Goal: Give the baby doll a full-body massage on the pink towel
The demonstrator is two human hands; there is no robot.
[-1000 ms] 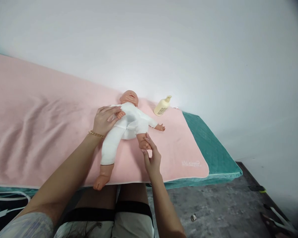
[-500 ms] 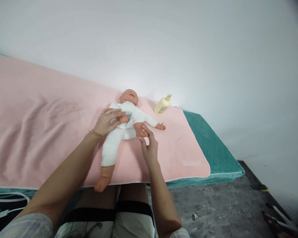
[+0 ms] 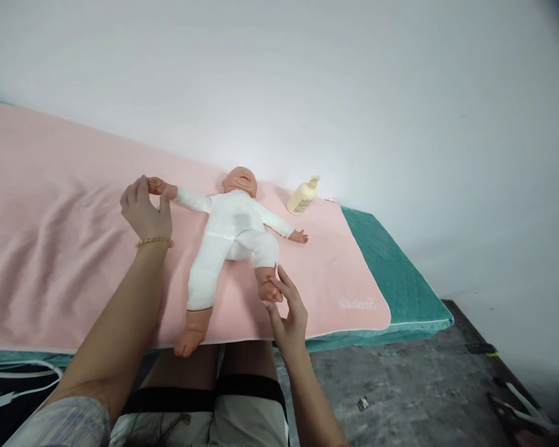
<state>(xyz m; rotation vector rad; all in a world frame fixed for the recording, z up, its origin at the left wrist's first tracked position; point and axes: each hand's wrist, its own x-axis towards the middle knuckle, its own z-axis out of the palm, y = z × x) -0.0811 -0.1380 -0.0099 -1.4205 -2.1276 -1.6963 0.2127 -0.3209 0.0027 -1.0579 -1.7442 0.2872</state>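
Note:
A baby doll [image 3: 235, 217] with a white cloth body lies on its back on a pink blanket [image 3: 335, 279]. My left hand [image 3: 145, 208], a gold bracelet at its wrist, is closed on the doll's hand at the left, holding that arm stretched out sideways. Between thumb and fingers, my right hand [image 3: 289, 313] grips the doll's foot [image 3: 269, 285] on the right, with that leg bent at the knee. The doll's other leg lies straight, its foot [image 3: 190, 338] reaching over the near edge. Its other arm rests out to the right, untouched.
A cream pump bottle [image 3: 302, 197] stands beside the doll near the white wall [image 3: 400, 112]. A teal quilted mattress [image 3: 400, 279] shows beyond the blanket at the right. White cables [image 3: 32, 366] are at lower left, and a small object [image 3: 363, 404] lies on the grey floor.
My left hand has drawn the doll's arm from across its body out to the left. My right hand has lowered the doll's foot toward me, so that leg is less folded.

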